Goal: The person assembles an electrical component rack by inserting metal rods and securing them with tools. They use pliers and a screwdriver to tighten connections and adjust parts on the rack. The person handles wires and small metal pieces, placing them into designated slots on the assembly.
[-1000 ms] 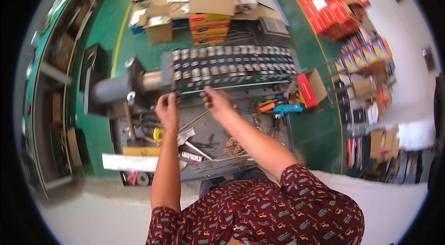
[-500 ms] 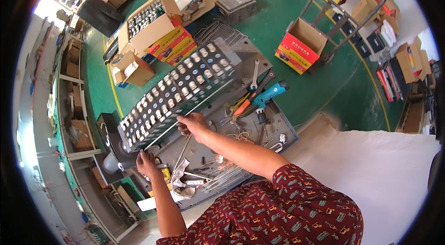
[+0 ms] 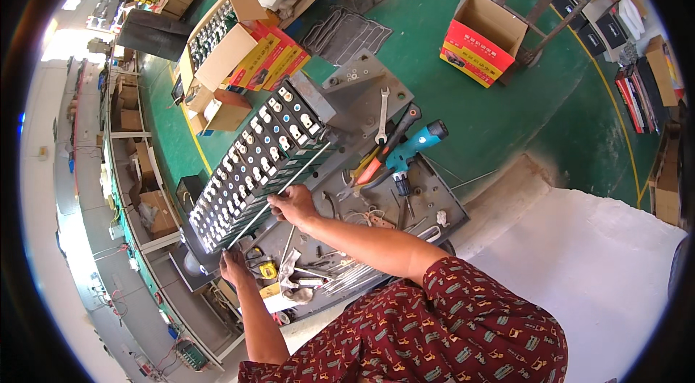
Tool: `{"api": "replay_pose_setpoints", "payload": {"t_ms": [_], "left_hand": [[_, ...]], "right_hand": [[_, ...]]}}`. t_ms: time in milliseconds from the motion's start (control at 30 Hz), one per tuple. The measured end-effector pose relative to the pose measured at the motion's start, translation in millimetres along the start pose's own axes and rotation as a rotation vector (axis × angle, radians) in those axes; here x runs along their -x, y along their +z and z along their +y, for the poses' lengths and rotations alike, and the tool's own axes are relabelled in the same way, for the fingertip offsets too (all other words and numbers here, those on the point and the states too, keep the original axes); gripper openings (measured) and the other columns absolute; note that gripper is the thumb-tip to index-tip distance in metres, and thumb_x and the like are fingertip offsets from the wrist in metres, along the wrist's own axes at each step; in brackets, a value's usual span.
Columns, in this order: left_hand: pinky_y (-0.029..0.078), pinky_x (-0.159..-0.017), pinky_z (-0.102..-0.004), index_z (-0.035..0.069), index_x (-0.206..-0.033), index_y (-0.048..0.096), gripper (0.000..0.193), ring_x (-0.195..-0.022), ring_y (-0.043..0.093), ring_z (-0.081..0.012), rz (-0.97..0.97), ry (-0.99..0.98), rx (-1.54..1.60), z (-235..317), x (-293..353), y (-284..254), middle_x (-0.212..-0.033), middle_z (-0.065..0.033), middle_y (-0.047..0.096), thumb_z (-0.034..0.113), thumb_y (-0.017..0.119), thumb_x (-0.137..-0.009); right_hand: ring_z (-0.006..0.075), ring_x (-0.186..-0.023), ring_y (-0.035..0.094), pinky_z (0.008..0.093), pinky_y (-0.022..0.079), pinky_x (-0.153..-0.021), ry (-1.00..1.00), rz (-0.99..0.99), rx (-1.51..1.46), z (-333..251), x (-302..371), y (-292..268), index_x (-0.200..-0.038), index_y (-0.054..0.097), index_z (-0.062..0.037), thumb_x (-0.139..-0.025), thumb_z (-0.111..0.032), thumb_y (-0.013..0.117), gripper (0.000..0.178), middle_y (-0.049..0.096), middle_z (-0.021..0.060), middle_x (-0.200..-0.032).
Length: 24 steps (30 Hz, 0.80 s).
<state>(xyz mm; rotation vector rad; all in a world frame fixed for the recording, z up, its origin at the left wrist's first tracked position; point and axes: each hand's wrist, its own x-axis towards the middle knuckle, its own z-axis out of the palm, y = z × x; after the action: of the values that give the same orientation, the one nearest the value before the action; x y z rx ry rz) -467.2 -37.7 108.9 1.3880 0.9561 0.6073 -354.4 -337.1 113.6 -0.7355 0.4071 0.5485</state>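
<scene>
A long row of black blocks (image 3: 242, 158) with silver terminals on top lies slantwise on a grey metal workbench (image 3: 347, 90). Along its near side runs a thin metal rod (image 3: 311, 162). My right hand (image 3: 295, 205) has its fingers closed on the rod near its middle, close against the blocks. At the rod's lower left end, by the corner of the row, my left hand (image 3: 234, 267) pinches with thumb and fingers. The exact contact of the left fingertips is small and hard to make out.
Right of the blocks lie a wrench (image 3: 383, 115), a hammer (image 3: 394, 142) and a teal cordless drill (image 3: 416, 148). Several loose rods (image 3: 355, 278) and a yellow tape measure (image 3: 268, 269) are near me. Beyond the bench stand an open red-yellow carton (image 3: 474, 57) and a box of parts (image 3: 210, 64).
The whole view has shifted and turned a little, so the block row appears steeper. Both hands stay at the rod, with little visible change in their grip.
</scene>
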Motion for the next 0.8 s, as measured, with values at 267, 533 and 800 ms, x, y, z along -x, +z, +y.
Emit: {"api": "replay_pose_setpoints", "payload": {"t_ms": [267,533,800], "left_hand": [[0.051,-0.060,-0.0241,0.000,-0.114,0.057,0.023,-0.072,0.057,-0.0134,-0.012,-0.015,-0.057,-0.2,0.9,-0.7,-0.089,-0.0064,0.060,0.017,0.058,-0.099],[0.056,-0.072,-0.0280,-0.002,-0.123,0.055,0.030,-0.088,0.065,-0.0192,-0.054,-0.022,-0.086,-7.3,-12.6,-15.2,-0.103,-0.0117,0.065,0.018,0.056,-0.101],[0.058,-0.074,-0.0290,-0.003,-0.122,0.054,0.029,-0.092,0.067,-0.0225,-0.036,-0.025,-0.082,-5.6,-11.4,-9.9,-0.107,-0.0145,0.066,0.017,0.054,-0.101]], "right_hand": [[0.0107,-0.057,0.062,0.0253,0.051,-0.045,-0.031,-0.013,-0.009,2.2,-3.4,-0.6,-0.084,0.065,-0.0005,-0.091,-0.012,0.068,0.014,0.065,0.0037,-0.072],[0.0107,-0.060,0.063,0.0244,0.053,-0.046,-0.038,-0.041,-0.036,1.5,-1.0,-2.7,-0.089,0.066,-0.0012,-0.092,-0.014,0.067,0.013,0.066,0.0031,-0.075],[0.0109,-0.054,0.061,0.0263,0.050,-0.041,-0.035,-0.018,0.023,2.1,-5.0,-0.3,-0.083,0.065,0.0004,-0.091,-0.012,0.068,0.015,0.064,0.0040,-0.070]]}}
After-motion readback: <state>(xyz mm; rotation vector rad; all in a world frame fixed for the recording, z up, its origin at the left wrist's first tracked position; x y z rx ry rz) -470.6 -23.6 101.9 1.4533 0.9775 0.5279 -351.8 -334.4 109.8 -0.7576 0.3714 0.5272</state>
